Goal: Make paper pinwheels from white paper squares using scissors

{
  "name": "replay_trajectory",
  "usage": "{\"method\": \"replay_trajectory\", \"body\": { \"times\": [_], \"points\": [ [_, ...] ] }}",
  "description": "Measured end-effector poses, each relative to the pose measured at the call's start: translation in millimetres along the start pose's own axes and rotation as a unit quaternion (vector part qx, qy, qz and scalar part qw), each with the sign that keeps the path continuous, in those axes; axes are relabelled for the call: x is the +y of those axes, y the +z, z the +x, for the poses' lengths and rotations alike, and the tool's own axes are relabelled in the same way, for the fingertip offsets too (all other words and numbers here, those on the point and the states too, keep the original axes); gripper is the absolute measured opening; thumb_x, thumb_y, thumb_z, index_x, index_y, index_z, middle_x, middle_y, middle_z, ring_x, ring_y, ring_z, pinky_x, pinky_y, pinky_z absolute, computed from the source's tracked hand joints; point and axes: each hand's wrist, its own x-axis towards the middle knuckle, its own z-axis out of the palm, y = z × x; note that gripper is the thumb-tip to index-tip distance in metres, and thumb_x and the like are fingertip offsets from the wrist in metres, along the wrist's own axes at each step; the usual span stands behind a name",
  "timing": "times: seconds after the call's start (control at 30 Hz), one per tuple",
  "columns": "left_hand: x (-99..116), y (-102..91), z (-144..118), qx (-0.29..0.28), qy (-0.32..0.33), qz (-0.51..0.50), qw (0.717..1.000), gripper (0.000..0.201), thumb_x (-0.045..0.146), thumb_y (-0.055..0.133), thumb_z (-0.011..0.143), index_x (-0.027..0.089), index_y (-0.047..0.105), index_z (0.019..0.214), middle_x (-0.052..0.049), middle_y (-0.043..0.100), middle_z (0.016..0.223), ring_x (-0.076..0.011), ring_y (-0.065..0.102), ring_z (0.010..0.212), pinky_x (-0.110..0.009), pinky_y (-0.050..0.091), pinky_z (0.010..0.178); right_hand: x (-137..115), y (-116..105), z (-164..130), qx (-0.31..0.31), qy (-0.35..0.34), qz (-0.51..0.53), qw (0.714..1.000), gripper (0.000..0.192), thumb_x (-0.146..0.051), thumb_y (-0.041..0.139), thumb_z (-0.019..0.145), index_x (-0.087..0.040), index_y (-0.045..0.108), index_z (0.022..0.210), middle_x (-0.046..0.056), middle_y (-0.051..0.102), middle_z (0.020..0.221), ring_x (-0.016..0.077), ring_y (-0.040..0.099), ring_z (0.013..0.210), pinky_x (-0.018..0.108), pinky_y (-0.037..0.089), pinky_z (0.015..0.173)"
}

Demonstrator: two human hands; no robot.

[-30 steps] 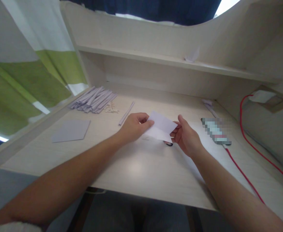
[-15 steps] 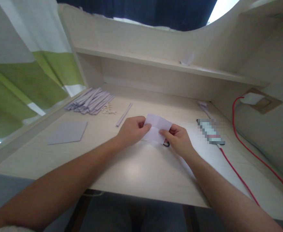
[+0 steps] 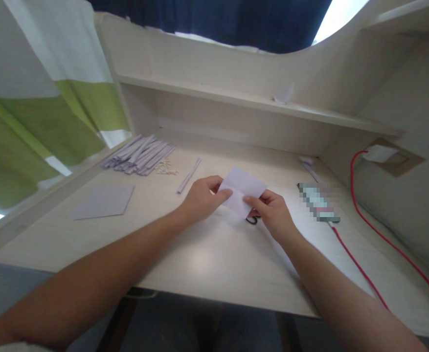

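Pinched on two sides, and easily spoiled by an uneven pull

The pale, wood-grained table point(image 3: 199, 264) carries everything. At its left lies a heaped pile of narrow, rolled white paper tubes point(image 3: 141, 155), with a flat, pale grey-white paper square point(image 3: 106, 201) nearer the person. A dark-edged, flat rectangular phone point(image 3: 319, 203) sits to the right.

The person's left hand point(image 3: 204, 198) and right hand point(image 3: 275, 212) share a small, creased white paper sheet point(image 3: 242, 182), seemingly raised off the table between them. Each grip is closed on it, thumb uppermost: the left at its left side, the right at its near right edge. Unequal pulling could tear it or skew the crease; a loosened pinch could let it slip.

One loose, slender white paper tube point(image 3: 189, 176) lies just beyond the left hand, where a sideways knuckle could roll it. Smallest is a black curved loop point(image 3: 253, 221), partly hidden beneath the sheet; a lowered edge might snag there.
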Motion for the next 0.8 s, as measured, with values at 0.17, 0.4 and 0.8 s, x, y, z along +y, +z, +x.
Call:
{"method": "replay_trajectory", "body": {
  "times": [0.17, 0.4, 0.8],
  "points": [
    [4.8, -1.6, 4.4, -0.015, -0.055, -0.143, 0.988, 0.025, 0.041, 0.071, 0.076, 0.016, 0.073, 0.079, -0.003, 0.073, 0.075, -0.0167, 0.064, 0.069, -0.027, 0.049, 0.064, -0.5, 1.3, 0.0, 0.006, 0.035, 0.062, 0.997, 0.035, -0.042, 0.088, 0.071, -0.017, 0.076, 0.092, 0.004, 0.074, 0.078, 0.0145, 0.063, 0.058, 0.029, 0.057, 0.056],
    [1.0, 4.0, -0.8, -0.034, -0.058, -0.127, 0.99, 0.031, 0.046, 0.074, 0.077, 0.016, 0.07, 0.071, -0.004, 0.071, 0.07, -0.0165, 0.064, 0.067, -0.026, 0.049, 0.062, 1.0, 3.7, -0.9, -0.01, 0.056, 0.071, 0.996, 0.039, -0.047, 0.087, 0.073, -0.017, 0.072, 0.093, 0.003, 0.072, 0.076, 0.0131, 0.063, 0.058, 0.028, 0.056, 0.059],
    [-12.7, -7.2, 17.5, 0.079, -0.118, -0.167, 0.976, 0.032, 0.036, 0.079, 0.069, 0.013, 0.077, 0.09, -0.005, 0.074, 0.075, -0.0165, 0.065, 0.063, -0.024, 0.048, 0.053, -11.8, -28.3, 12.7, -0.06, 0.009, -0.315, 0.947, 0.036, -0.053, 0.071, 0.081, -0.019, 0.067, 0.092, 0.005, 0.07, 0.079, 0.018, 0.062, 0.069, 0.03, 0.046, 0.062]
  ]
}}
